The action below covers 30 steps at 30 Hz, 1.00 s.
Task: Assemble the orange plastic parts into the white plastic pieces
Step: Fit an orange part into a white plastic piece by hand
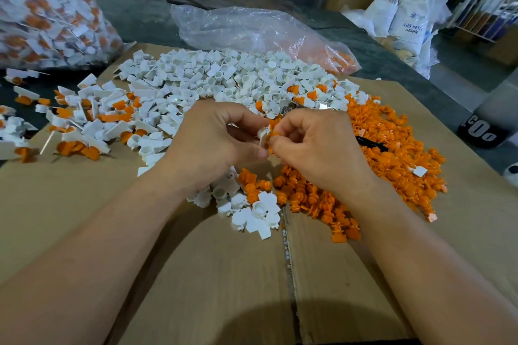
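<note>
Our left hand (213, 143) pinches a white piece (263, 138) steady so our right hand (316, 148), at three o'clock, can seat its pinched orange part (272, 134).

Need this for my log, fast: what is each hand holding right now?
Left hand: pinches a white piece.
Right hand: pinches an orange part against that piece.

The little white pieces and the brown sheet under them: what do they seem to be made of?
White pieces: probably moulded plastic, smooth and faintly glossy, with thin crisp walls and tabs. Brown sheet: looks like cardboard, dull tan, with two flaps meeting at a rough seam.
</note>
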{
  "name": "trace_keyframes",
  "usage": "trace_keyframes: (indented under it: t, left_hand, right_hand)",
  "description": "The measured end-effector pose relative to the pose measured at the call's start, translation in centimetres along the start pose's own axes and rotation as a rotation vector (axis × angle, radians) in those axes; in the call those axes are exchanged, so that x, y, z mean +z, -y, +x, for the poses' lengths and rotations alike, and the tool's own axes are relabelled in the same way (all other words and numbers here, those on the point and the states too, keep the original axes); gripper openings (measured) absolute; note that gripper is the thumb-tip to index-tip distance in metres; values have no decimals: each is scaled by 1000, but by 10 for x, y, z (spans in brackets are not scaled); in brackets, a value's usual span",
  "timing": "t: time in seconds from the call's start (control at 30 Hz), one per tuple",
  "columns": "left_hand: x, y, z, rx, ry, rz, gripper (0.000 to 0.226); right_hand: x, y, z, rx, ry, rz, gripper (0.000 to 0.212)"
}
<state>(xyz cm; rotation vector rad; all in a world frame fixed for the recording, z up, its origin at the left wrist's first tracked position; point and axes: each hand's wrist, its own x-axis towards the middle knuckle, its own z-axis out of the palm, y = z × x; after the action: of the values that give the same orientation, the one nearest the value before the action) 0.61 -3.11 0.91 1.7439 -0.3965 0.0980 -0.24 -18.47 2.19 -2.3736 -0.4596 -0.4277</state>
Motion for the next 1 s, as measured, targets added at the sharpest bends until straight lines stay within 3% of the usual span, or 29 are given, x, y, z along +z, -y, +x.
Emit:
trace_keyframes:
  t: [0.2,0.43,0.67,0.8,1.0]
  left_hand:
    - [-3,-1,0,-31,6,-87,29]
    - [-2,-2,-1,-21,-4,9,38]
    - [-1,-2,-1,-89,-42,-100,29]
    - [-3,-5,0,-137,-56,-227,22]
    - [-4,-5,1,-183,-88,-241,21]
  right_hand:
    - [1,-2,0,-21,-27,33,10]
    - [3,-4,2,15,-23,77,21]
    - [5,-5,2,80,-13,300,14]
    - [4,-4,2,58,3,393,16]
    - [8,-1,2,-55,-61,347,24]
